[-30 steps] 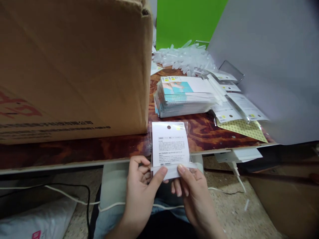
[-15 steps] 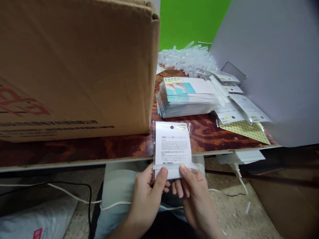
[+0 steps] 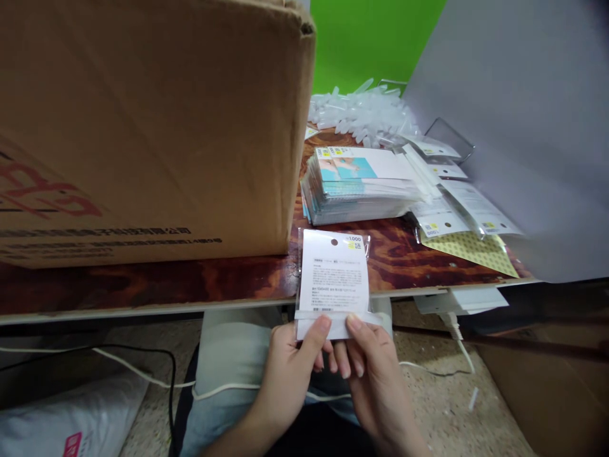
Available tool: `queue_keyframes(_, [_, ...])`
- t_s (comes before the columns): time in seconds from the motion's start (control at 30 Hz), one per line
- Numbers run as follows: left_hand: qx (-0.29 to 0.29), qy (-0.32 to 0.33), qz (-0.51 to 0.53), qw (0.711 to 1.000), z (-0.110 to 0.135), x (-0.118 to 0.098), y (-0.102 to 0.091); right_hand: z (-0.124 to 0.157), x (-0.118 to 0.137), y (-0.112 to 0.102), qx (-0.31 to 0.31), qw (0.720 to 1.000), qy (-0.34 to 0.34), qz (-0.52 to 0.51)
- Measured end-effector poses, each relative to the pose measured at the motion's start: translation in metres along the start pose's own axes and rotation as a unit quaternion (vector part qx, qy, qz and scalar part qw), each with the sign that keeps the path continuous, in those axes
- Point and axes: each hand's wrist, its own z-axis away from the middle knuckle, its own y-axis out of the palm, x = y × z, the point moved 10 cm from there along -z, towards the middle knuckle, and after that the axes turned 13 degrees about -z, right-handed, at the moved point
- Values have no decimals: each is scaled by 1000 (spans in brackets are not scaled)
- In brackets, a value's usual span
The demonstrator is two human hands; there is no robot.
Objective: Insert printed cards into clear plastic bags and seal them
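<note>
"What do the two hands hold?"

"Both are clamped on one card packet (image 3: 335, 273), a clear sleeve with a white printed card inside. The left hand (image 3: 295, 362) pinches its lower left part, and the right hand (image 3: 373, 362) pinches the lower right part. The thumbs lie on top; the other fingers are curled below, partly hidden."

"And where is this packet exactly?"

"It is at the front edge of the table (image 3: 257, 282). Its upper part, with the round hole and the price 1,000, is above the tabletop, and its lower end comes out past the edge, toward the person. Whether it touches the wood, I cannot tell. A narrow whitish strip (image 3: 309, 315) crosses the lower part, close to the thumbs, and sticks out at the right side."

"What else does the table carry?"

"A big cardboard box (image 3: 157, 146) stands at the left, near the front edge. Behind the packet there is a stack of blue-and-white cards (image 3: 352, 197), with white strips (image 3: 419, 171) on its right end. Toward the front right corner, several other packets (image 3: 480, 206) lie partly over a yellow patterned sheet (image 3: 476, 251). At the back edge is a heap of translucent plastic pieces (image 3: 361, 114)."
</note>
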Motion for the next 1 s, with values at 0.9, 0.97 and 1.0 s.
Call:
queue_keyframes(0.9, [4, 17, 28, 999, -3, 6, 5, 2, 3, 2, 10, 1000, -12, -14])
queue_keyframes(0.97, [2, 16, 32, 999, -3, 6, 5, 2, 3, 2, 12, 1000, -12, -11])
queue_keyframes(1.0, [1, 15, 35, 999, -3, 6, 5, 2, 3, 2, 13, 1000, -12, -9])
